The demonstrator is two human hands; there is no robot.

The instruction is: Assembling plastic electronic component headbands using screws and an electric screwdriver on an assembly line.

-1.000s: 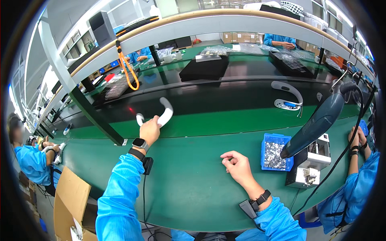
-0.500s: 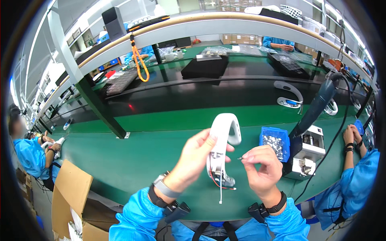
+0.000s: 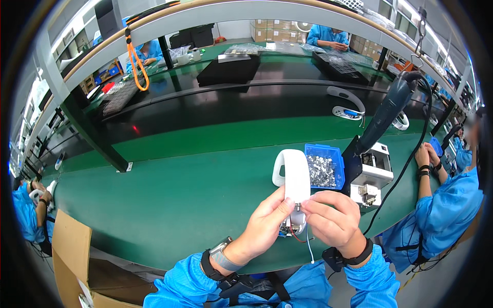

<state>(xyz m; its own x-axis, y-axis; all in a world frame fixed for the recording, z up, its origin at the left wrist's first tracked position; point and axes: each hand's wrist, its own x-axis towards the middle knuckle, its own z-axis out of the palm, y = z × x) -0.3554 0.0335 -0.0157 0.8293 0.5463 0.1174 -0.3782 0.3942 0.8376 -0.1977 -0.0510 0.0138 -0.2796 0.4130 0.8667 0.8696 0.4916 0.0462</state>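
My left hand [image 3: 267, 222] grips a white curved, U-shaped device, like a neck massager [image 3: 296, 172], its rounded end pointing up and away from me. Its lower end is opened up, with electronics [image 3: 286, 229], red and black wires and a pale cable tail [image 3: 309, 246] hanging out. My right hand [image 3: 335, 219] is closed in a pinch at the device's middle, right beside my left thumb. At its fingertips shows a small metal piece [image 3: 298, 207], set against the device; its exact shape is too small to tell.
A blue box [image 3: 340, 154] of small metal parts sits just beyond my right hand. Next to it stands a machine with a dark lever arm [image 3: 382, 115] and cable. An open carton [image 3: 72, 251] is at lower left. People work on both sides; another white device [image 3: 349, 110] lies farther back.
My right hand has brought the small metal piece leftward to the device. The device is now turned, its smooth outer side facing me. The view has shifted right.
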